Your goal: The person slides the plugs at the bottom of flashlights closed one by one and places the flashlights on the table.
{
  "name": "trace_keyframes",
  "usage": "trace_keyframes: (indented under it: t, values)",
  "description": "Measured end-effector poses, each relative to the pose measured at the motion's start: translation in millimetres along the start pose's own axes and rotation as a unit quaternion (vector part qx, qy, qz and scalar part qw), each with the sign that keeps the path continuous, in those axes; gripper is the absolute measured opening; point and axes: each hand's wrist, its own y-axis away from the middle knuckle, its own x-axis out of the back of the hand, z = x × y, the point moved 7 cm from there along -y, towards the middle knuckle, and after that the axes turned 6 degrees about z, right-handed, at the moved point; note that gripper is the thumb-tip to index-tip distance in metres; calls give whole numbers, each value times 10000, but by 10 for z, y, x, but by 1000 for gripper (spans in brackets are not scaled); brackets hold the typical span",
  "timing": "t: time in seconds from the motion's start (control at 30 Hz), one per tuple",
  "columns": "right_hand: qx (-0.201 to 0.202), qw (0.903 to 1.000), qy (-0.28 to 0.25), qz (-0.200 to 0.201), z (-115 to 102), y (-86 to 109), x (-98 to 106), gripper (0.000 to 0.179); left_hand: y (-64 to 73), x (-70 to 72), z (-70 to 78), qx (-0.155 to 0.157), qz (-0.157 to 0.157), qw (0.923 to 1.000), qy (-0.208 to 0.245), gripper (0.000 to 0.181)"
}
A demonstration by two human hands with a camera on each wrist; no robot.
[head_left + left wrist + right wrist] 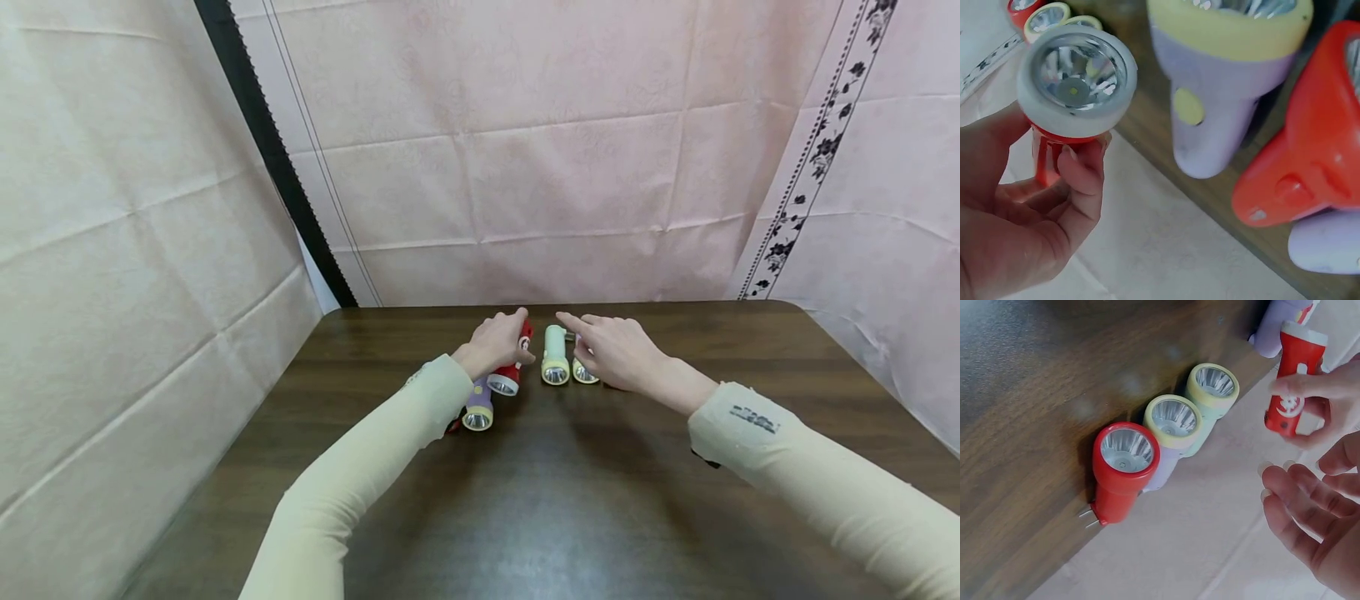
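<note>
On the head view I take the mint torch (556,354), yellow-rimmed and lying on the dark wooden table (487,517), as my landmark. To its left, I see the left hand (497,343) holding the white-rimmed red torch (508,375), lens end towards my camera. A purple torch (478,407) lies farther left of the landmark and nearer me. The right hand (618,350) is just right of the mint torch, index finger extended, partly hiding a lilac torch (586,372).

My left wrist view shows the held torch's face: a thick greyish-white ring round a bright mirrored reflector, a small bulb at its centre, and a red body with fingers wrapped round it. Farther from the mint torch, past the purple one, lies a plain red torch (1310,144).

From the right wrist I get its side: red handle, white slider, white emblem. The right hand's fingers are loosely bent, gripping nothing. Beyond the lilac torch, counting from the mint torch, lies a pronged red torch (1121,481), two metal pins at its tail.
</note>
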Motion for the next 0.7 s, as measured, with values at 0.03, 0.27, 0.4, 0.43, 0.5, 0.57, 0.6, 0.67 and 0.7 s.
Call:
trace_keyframes:
  t: [0.03, 0.27, 0.4, 0.43, 0.5, 0.57, 0.6, 0.67, 0.7]
  values:
    - [-1, 10000, 6, 16, 4, 9, -8, 46, 8, -26, -5, 19, -12, 10000, -75, 55]
    - [26, 9999, -41, 140, 31, 31, 2, 44, 39, -175, -7, 129, -199, 9985, -486, 35]
    - [-28, 10000, -65, -3, 54, 38, -16, 43, 57, -255, 5, 124, -344, 9969, -690, 28]
    - [-45, 10000, -66, -40, 62, 41, -24, 43, 63, -273, 6, 123, -385, 9966, -722, 27]
    - [-74, 9999, -79, -105, 77, 51, -39, 41, 75, -310, 4, 125, -462, 9959, -767, 27]
    - [-91, 9998, -105, -132, 88, 61, -43, 40, 86, -337, -2, 134, -493, 9955, -795, 27]
    - [-93, 9998, -106, -145, 92, 67, -44, 40, 89, -347, -7, 144, -495, 9954, -803, 26]
    - [-100, 9997, -115, -167, 97, 76, -43, 40, 99, -361, -15, 162, -477, 9954, -813, 25]
    - [-105, 9997, -120, -176, 100, 80, -42, 40, 101, -371, -21, 171, -471, 9953, -829, 24]
